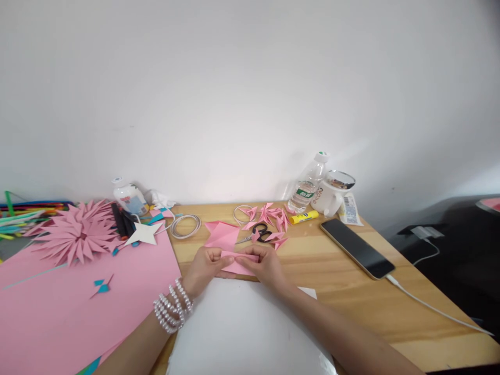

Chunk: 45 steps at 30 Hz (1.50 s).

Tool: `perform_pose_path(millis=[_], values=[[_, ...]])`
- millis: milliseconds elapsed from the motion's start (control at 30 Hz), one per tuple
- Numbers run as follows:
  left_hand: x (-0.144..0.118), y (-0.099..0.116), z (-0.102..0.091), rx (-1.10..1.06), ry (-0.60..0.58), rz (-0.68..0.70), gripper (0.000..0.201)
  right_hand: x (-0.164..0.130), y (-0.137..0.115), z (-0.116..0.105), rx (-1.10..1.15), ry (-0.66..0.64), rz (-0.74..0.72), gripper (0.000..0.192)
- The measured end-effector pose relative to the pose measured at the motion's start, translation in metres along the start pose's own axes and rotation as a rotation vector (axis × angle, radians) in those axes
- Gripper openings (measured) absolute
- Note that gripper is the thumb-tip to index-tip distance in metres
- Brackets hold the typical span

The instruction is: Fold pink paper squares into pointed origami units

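Observation:
Between my two hands is a folded piece of pink paper [241,267], held just past the far edge of a white board [242,323]. My left hand [203,266], with pearl bracelets [174,307] at the wrist, pinches its left end. At the other end, my right hand [266,264] grips it with thumb and fingers. Just beyond lies a sheet of pink paper [222,235]. Black-handled scissors [262,232] rest right of that sheet, among several small folded pink paper pieces [267,212].
Pink spiky paper flowers [80,234] and a white paper star [145,233] lie on large pink sheets [50,307] at left. A coiled cable [186,226] is near them. Toward the right are a water bottle [307,187], mug [332,200], glue stick [304,217] and charging phone [357,248].

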<state>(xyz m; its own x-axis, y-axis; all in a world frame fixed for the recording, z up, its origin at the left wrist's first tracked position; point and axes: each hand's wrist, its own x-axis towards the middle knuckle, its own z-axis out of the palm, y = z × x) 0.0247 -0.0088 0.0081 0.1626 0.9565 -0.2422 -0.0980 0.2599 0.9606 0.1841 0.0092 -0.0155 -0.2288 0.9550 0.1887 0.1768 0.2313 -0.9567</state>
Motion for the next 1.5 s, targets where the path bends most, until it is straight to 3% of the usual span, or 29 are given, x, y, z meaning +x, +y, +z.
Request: perform_pose_path(millis=[100,267,567,767,1000,1200,1500], values=[[0.000,0.000,-0.004,0.046,-0.077,-0.051,0.030,0.000,0.002,0.000,-0.030,0.001,0.003,0.015],[0.003,-0.003,-0.010,0.099,-0.165,-0.112,0.031,0.000,0.004,0.000,-0.035,-0.010,0.019,0.015],[0.003,-0.004,-0.006,0.048,-0.070,-0.055,0.029,0.001,0.005,-0.001,0.003,-0.031,-0.042,0.016],[0.002,0.000,-0.005,0.001,-0.052,-0.026,0.029,0.001,0.012,0.001,0.050,-0.076,-0.032,0.040],[0.002,-0.002,-0.003,0.067,0.010,0.046,0.028,0.001,0.020,0.004,0.150,-0.043,0.047,0.051],[0.003,-0.001,-0.003,0.173,0.041,0.093,0.028,0.002,0.020,0.002,0.193,-0.081,0.068,0.051],[0.003,-0.004,-0.003,0.176,0.045,0.097,0.026,0.003,0.015,0.001,0.069,-0.074,-0.001,0.038]])
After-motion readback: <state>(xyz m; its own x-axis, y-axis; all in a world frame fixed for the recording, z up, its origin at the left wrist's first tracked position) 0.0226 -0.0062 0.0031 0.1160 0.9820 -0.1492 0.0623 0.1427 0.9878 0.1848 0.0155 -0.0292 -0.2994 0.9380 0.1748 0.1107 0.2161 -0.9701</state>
